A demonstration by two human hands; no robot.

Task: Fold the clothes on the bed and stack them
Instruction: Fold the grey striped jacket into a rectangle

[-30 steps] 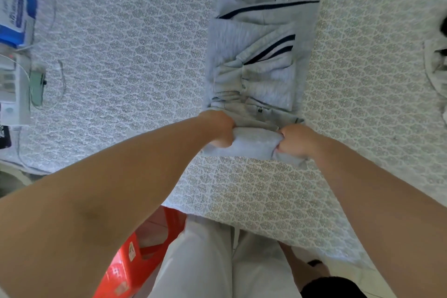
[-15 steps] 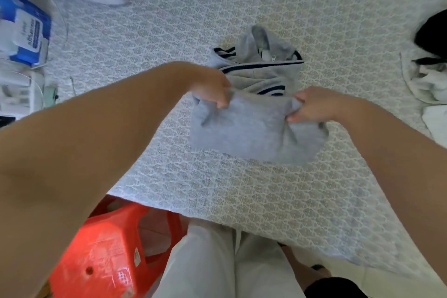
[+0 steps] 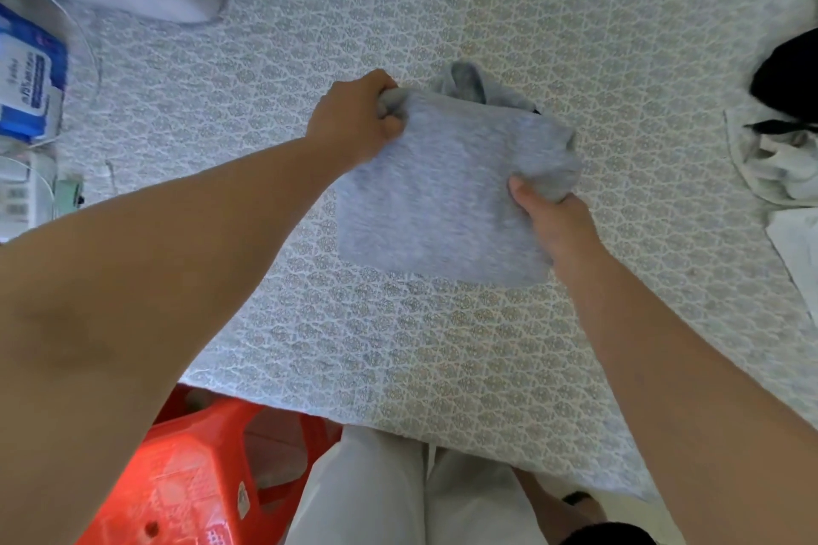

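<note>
- My left hand point(image 3: 356, 119) grips the far left corner of the folded grey garment point(image 3: 442, 195); my right hand point(image 3: 551, 212) pinches its right edge.
- The garment lies mid-bed point(image 3: 442, 345), its folded layers hidden under the top panel; only a grey collar bit peeks out at the far edge.
- Black and white clothes point(image 3: 783, 137) are cut off at the right.
- Open bedsheet lies near me; a red stool point(image 3: 199, 482) stands at the bed's near left edge.

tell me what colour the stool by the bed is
Bright red-orange plastic stool, seen in the head view, lower left beside the bed.
</note>
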